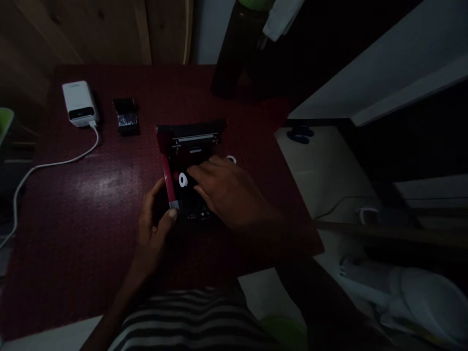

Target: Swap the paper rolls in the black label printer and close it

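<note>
A small red-and-black printer (167, 178) stands on the table with its lid (192, 130) raised. My left hand (154, 219) holds its left front corner, thumb on the grey edge and fingers along the side. My right hand (226, 192) reaches over the right side into the open bay, its fingers bent and closed. Whatever those fingertips hold is hidden in the dark. Just left of them, a white ring-shaped spool end (183, 180) shows inside the bay. Another white round piece (231, 159) peeks out behind my right hand, partly covered by it.
On the dark red table (91, 219) lie a white power bank (78, 100) with a white cable (66, 161) and a small black item (126, 117). A tall dark bottle (237, 48) stands at the back. Wooden boards (109, 29) rise behind the table.
</note>
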Action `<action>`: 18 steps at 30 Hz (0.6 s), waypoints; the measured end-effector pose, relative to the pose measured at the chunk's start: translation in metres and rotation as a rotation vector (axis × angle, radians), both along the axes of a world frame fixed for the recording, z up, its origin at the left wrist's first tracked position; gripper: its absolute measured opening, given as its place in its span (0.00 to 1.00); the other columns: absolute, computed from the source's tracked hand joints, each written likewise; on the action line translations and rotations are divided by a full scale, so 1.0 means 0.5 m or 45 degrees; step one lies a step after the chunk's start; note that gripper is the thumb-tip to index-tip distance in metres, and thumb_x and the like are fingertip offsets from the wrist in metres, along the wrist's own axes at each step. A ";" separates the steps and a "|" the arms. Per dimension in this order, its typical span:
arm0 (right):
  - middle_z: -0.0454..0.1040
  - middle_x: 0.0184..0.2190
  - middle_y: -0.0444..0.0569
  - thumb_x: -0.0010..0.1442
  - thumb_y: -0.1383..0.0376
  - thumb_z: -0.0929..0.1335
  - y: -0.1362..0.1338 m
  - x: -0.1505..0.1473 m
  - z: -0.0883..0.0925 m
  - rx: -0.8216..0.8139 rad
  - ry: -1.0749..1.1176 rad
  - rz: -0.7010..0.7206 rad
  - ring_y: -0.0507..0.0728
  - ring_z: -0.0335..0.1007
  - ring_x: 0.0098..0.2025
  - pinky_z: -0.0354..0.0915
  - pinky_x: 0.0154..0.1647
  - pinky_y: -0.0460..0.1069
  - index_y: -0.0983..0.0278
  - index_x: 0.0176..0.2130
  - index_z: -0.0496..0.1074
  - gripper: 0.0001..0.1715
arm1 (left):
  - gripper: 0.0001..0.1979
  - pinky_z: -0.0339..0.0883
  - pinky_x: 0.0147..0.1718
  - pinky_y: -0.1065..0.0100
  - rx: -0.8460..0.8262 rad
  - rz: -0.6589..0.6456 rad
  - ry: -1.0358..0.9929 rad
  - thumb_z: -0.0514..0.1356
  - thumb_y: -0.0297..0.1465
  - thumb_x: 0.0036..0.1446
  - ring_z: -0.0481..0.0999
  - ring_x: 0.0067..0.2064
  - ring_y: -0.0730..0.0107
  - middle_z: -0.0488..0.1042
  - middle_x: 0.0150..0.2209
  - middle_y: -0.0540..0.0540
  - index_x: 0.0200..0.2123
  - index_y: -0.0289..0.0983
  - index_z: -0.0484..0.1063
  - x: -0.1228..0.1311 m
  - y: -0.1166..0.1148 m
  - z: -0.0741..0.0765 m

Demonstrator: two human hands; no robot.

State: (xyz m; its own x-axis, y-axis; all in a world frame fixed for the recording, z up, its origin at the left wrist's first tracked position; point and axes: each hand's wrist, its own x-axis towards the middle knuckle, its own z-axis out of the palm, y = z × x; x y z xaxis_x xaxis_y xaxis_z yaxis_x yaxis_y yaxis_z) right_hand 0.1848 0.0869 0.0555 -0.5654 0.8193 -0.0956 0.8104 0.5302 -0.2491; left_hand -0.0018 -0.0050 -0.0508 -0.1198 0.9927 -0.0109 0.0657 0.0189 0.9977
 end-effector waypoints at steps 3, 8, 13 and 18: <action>0.90 0.53 0.64 0.79 0.78 0.65 0.010 -0.045 0.015 -0.066 -0.239 -0.064 0.69 0.82 0.62 0.72 0.63 0.60 0.70 0.57 0.85 0.21 | 0.33 0.64 0.78 0.39 -0.027 -0.007 -0.006 0.68 0.52 0.74 0.70 0.79 0.38 0.74 0.77 0.41 0.77 0.51 0.74 -0.003 -0.002 -0.001; 0.90 0.52 0.66 0.80 0.78 0.62 0.030 -0.066 0.010 -0.120 -0.312 -0.061 0.69 0.84 0.62 0.73 0.57 0.57 0.69 0.56 0.88 0.25 | 0.32 0.62 0.79 0.41 -0.047 -0.011 -0.021 0.68 0.50 0.75 0.70 0.80 0.40 0.74 0.77 0.42 0.77 0.50 0.74 -0.004 -0.003 0.004; 0.91 0.50 0.65 0.81 0.76 0.62 0.051 -0.062 -0.009 -0.186 -0.313 -0.026 0.68 0.89 0.53 0.73 0.45 0.56 0.66 0.54 0.88 0.26 | 0.32 0.63 0.79 0.41 -0.081 -0.006 -0.023 0.68 0.48 0.75 0.71 0.78 0.40 0.74 0.76 0.41 0.77 0.49 0.74 -0.003 -0.005 0.007; 0.91 0.48 0.61 0.81 0.76 0.63 0.056 -0.052 -0.022 -0.160 -0.214 -0.023 0.67 0.90 0.51 0.74 0.45 0.55 0.65 0.54 0.88 0.24 | 0.32 0.64 0.79 0.41 -0.078 0.009 -0.036 0.69 0.50 0.74 0.71 0.79 0.40 0.74 0.76 0.42 0.76 0.50 0.75 0.000 -0.004 0.006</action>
